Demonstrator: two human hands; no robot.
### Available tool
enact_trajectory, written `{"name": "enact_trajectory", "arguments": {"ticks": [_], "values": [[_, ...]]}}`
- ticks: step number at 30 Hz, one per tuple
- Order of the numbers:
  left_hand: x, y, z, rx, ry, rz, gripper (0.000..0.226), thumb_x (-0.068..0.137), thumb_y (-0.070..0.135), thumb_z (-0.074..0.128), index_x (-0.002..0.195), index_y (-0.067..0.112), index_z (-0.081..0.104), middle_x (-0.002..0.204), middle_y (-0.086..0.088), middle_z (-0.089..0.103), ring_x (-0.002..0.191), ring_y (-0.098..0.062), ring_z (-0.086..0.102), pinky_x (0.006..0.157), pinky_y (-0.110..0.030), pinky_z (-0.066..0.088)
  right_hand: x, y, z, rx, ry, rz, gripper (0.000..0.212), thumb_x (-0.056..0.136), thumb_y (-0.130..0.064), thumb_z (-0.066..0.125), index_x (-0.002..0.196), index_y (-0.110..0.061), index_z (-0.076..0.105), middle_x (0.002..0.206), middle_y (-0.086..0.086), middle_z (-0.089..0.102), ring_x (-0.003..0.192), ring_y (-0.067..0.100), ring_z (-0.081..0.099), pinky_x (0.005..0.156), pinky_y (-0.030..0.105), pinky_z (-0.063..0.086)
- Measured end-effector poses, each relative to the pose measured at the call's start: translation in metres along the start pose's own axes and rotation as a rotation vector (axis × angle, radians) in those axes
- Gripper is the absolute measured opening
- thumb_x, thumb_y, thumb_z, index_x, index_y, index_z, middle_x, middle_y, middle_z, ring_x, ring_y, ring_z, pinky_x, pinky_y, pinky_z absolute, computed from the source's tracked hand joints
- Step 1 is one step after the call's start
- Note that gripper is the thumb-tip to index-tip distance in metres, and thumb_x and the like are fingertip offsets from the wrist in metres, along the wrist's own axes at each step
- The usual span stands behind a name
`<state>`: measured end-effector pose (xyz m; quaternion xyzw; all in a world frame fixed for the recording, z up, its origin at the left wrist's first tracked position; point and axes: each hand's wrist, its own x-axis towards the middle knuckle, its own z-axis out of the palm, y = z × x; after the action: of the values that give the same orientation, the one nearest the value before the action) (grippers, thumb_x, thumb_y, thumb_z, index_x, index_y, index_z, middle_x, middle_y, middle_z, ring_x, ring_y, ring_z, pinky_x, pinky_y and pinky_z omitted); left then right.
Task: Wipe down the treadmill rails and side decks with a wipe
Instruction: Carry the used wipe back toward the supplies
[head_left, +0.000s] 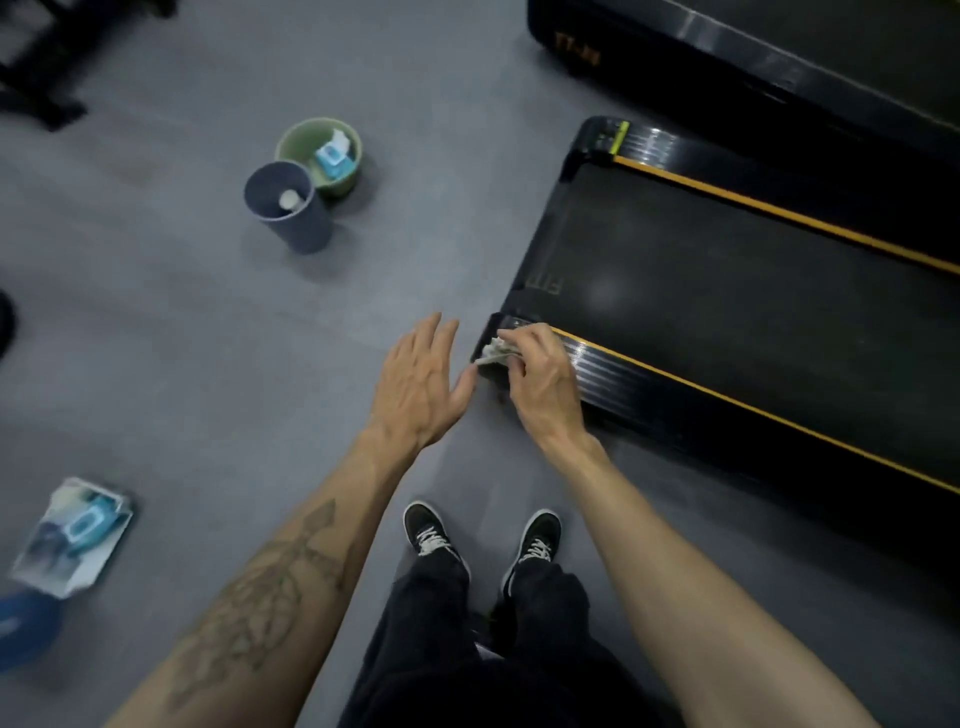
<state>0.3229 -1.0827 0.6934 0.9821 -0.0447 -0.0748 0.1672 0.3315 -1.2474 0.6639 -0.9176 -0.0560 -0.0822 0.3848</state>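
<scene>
Now your right hand (540, 371) pinches the wipe (496, 352), fingers curled over it, and presses it on the rear corner of the near deck (618, 374) of the treadmill (701, 291). The wipe is bunched, so I cannot tell how much of it touches the surface.

The deck is a long ribbed strip with an orange line beside it. Its long axis runs from your grip away to the right and a little toward you, along the belt. So the unwiped length lies to the right of the hand, and I think the next stroke must follow this line, not cross it.

Your left hand (421, 379) hovers just beside the corner, over the floor, fingers spread and holding nothing (its thumb is near the wipe, but contact is not clear).

The far deck (779, 208) lies across the belt, well apart from both hands; the right hand is nearer to it.
</scene>
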Motion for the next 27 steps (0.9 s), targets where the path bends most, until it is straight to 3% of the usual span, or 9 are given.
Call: {"name": "enact_trajectory", "arguments": {"ticks": [8, 13, 20, 27], "values": [[-0.011, -0.104, -0.055, -0.026, 0.11, -0.108, 0.074, 0.092, 0.053, 0.034, 0.148, 0.007, 0.046, 0.155, -0.019, 0.045, 0.137, -0.038, 0.047, 0.114, -0.048, 0.037, 0.036, -0.089, 0.075, -0.015, -0.074, -0.142, 0.028, 0.089, 0.01, 0.063, 0.112, -0.004, 0.072, 0.104, 0.011, 0.065, 0.097, 0.033, 0.063, 0.085, 0.043, 0.055], [-0.01, -0.161, -0.082, -0.027, 0.163, -0.155, 0.065, 0.097, 0.044, 0.05, 0.149, 0.006, 0.045, 0.156, -0.019, 0.043, 0.141, -0.037, 0.043, 0.116, -0.047, 0.034, 0.059, -0.13, 0.117, -0.025, -0.099, -0.205, 0.03, 0.087, 0.01, 0.066, 0.112, -0.004, 0.072, 0.103, 0.01, 0.065, 0.093, 0.031, 0.064, 0.081, 0.039, 0.053], [-0.002, -0.218, -0.101, -0.044, 0.151, -0.226, 0.065, 0.099, 0.04, 0.057, 0.154, 0.009, 0.04, 0.162, -0.016, 0.036, 0.149, -0.034, 0.035, 0.122, -0.047, 0.028, 0.09, -0.167, 0.165, -0.012, -0.138, -0.264, 0.026, 0.088, 0.008, 0.065, 0.109, -0.005, 0.072, 0.102, 0.01, 0.065, 0.092, 0.03, 0.064, 0.078, 0.04, 0.055], [0.042, -0.257, -0.116, -0.048, 0.152, -0.286, 0.064, 0.098, 0.037, 0.059, 0.152, 0.008, 0.042, 0.16, -0.017, 0.039, 0.146, -0.035, 0.038, 0.119, -0.049, 0.031, 0.148, -0.187, 0.213, 0.035, -0.194, -0.295, 0.026, 0.089, 0.008, 0.064, 0.111, -0.005, 0.071, 0.102, 0.01, 0.064, 0.089, 0.03, 0.064, 0.075, 0.043, 0.056]]}}
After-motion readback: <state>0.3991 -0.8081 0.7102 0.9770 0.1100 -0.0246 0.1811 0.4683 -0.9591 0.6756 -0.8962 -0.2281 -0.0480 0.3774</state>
